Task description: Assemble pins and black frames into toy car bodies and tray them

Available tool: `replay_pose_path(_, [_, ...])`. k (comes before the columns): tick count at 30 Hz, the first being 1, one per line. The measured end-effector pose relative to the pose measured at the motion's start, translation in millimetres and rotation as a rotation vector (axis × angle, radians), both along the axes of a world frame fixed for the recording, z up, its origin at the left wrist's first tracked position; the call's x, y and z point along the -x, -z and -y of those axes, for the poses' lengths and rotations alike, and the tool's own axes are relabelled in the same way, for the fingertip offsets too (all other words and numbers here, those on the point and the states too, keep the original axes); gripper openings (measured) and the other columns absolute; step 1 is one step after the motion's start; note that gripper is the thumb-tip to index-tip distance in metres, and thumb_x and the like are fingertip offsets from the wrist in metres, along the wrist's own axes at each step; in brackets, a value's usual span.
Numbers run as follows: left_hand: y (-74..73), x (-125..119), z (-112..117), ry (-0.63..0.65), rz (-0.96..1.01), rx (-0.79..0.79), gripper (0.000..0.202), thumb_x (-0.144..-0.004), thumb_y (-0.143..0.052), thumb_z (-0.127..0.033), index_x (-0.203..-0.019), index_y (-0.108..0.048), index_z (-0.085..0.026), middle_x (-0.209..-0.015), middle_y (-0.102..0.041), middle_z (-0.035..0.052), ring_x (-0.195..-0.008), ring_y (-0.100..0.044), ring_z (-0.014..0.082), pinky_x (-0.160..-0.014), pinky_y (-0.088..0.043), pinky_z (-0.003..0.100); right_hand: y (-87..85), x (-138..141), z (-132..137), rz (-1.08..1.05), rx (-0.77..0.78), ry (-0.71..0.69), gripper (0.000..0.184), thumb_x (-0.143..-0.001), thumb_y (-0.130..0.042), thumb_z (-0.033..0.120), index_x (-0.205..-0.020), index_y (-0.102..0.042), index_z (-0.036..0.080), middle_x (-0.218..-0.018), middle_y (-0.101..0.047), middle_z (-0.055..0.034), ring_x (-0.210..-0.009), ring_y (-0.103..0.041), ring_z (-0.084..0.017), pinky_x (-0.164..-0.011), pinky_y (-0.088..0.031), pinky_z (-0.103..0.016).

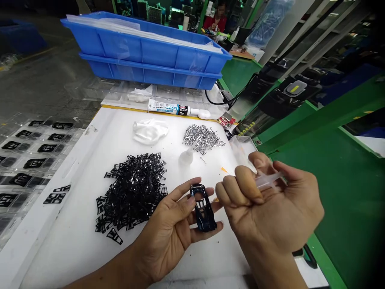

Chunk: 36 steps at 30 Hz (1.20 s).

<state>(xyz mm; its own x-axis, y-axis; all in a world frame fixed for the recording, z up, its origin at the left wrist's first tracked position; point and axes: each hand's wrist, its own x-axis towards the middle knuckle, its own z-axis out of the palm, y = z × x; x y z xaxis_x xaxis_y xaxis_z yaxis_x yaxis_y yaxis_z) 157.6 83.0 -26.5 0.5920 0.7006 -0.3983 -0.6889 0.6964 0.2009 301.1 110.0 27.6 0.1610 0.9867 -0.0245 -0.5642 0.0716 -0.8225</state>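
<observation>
Between the fingers and thumb of my left hand [177, 220] is a dark, glossy toy car body [207, 216] with window openings, held above the white work surface. My right hand [267, 208] is closed around a translucent syringe [267, 180], thumb near its plunger end. Its thin tip reaches the right side of the car body at the openings; whether it touches cannot be made out. To the left lies a heap of small black frame pieces [135, 188]. Farther back is a pile of small shiny metal parts [202, 137], beside a translucent squeeze bottle [186, 157].
Stacked blue bins [150, 56] stand behind the table, with a glue tube [168, 107] in front. A crumpled white bag [150, 131] and an orange tip [224, 169] lie on the surface. Trays of black parts [36, 162] are at left, a green frame [345, 172] at right.
</observation>
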Motion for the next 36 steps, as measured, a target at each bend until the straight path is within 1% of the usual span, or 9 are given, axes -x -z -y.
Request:
replay_pose_path(2, [-0.1, 0.1, 0.0, 0.000, -0.006, 0.006, 0.036, -0.095, -0.057, -0.011, -0.130, -0.056, -0.019, -0.122, -0.067, 0.0113, -0.110, -0.068, 0.0257, -0.092, -0.058, 0.049, 5.5, 2.5, 2.4, -0.015, 0.034, 0.042, 0.026, -0.087, -0.039, 0.046, -0.075, -0.047, 0.024, -0.042, -0.021, 0.0078, -0.035, -0.014, -0.009, -0.034, -0.027, -0.023])
replay_pose_path(4, [-0.5, 0.2, -0.2, -0.002, -0.015, 0.010, 0.035, -0.096, -0.057, -0.012, -0.130, -0.057, -0.019, -0.123, -0.066, 0.0113, -0.105, -0.069, 0.0224, -0.091, -0.059, 0.047, 8.0, 5.2, 3.0, -0.017, 0.050, 0.065, 0.024, -0.087, -0.039, 0.044, -0.075, -0.046, 0.024, -0.042, -0.021, 0.0079, -0.035, -0.015, -0.009, -0.034, -0.028, -0.022])
replay_pose_path(7, [-0.6, 0.1, -0.7, 0.013, -0.031, 0.005, 0.036, -0.095, -0.057, -0.013, -0.131, -0.057, -0.019, -0.128, -0.064, 0.0122, -0.103, -0.068, 0.0207, -0.091, -0.059, 0.046, 10.0, 9.0, 1.2, -0.006, 0.020, 0.057, 0.024, -0.086, -0.041, 0.045, -0.075, -0.045, 0.024, -0.042, -0.021, 0.0079, -0.035, -0.016, -0.009, -0.035, -0.029, -0.022])
replay_pose_path(10, [0.3, 0.3, -1.3, 0.030, -0.053, -0.003, 0.038, -0.095, -0.057, -0.014, -0.133, -0.056, -0.019, -0.130, -0.062, 0.0130, -0.102, -0.068, 0.0209, -0.090, -0.059, 0.045, 12.4, 12.0, -1.0, 0.005, 0.005, 0.053, 0.025, -0.086, -0.043, 0.045, -0.074, -0.045, 0.024, -0.041, -0.020, 0.0078, -0.035, -0.016, -0.009, -0.035, -0.028, -0.023])
replay_pose_path(14, [1.6, 0.3, -2.2, 0.039, -0.079, -0.021, 0.039, -0.095, -0.058, -0.016, -0.135, -0.055, -0.018, -0.131, -0.061, 0.0138, -0.104, -0.067, 0.0213, -0.092, -0.058, 0.043, 13.1, 15.4, -2.6, -0.007, 0.076, 0.097, 0.026, -0.089, -0.037, 0.040, -0.071, -0.045, 0.023, -0.042, -0.021, 0.0071, -0.035, -0.016, -0.010, -0.034, -0.028, -0.023])
replay_pose_path(19, [1.4, -0.8, -3.1, 0.043, -0.084, -0.035, 0.042, -0.095, -0.058, -0.016, -0.137, -0.052, -0.016, -0.134, -0.059, 0.0166, -0.112, -0.064, 0.0262, -0.097, -0.055, 0.048, 10.6, 19.3, -3.2, 0.043, 0.141, 0.163, 0.023, -0.087, -0.034, 0.034, -0.069, -0.044, 0.023, -0.042, -0.020, 0.0062, -0.035, -0.016, -0.010, -0.033, -0.028, -0.023])
replay_pose_path(23, [1.1, -0.3, -2.9, 0.036, -0.067, -0.029, 0.041, -0.095, -0.058, -0.016, -0.136, -0.053, -0.016, -0.137, -0.058, 0.0159, -0.109, -0.065, 0.0244, -0.094, -0.056, 0.046, 11.2, 20.5, -4.2, 0.072, 0.133, 0.205, 0.024, -0.086, -0.034, 0.034, -0.067, -0.044, 0.023, -0.041, -0.020, 0.0060, -0.034, -0.015, -0.010, -0.032, -0.026, -0.023])
replay_pose_path(27, [1.7, 0.9, -1.8, 0.024, -0.061, -0.018, 0.041, -0.094, -0.059, -0.014, -0.134, -0.054, -0.017, -0.131, -0.061, 0.0149, -0.103, -0.067, 0.0218, -0.091, -0.058, 0.044, 11.7, 21.2, -4.2, 0.075, 0.115, 0.234, 0.025, -0.085, -0.036, 0.033, -0.064, -0.045, 0.022, -0.040, -0.019, 0.0059, -0.033, -0.015, -0.010, -0.031, -0.026, -0.023])
replay_pose_path(36, [0.9, 1.3, -2.0, 0.012, -0.050, -0.009, 0.037, -0.094, -0.059, -0.013, -0.131, -0.056, -0.018, -0.131, -0.061, 0.0139, -0.103, -0.068, 0.0219, -0.091, -0.058, 0.045, 5.3, 24.1, -4.1, 0.116, 0.169, 0.326, 0.025, -0.082, -0.033, 0.029, -0.060, -0.045, 0.022, -0.039, -0.018, 0.0049, -0.032, -0.013, -0.011, -0.029, -0.023, -0.024])
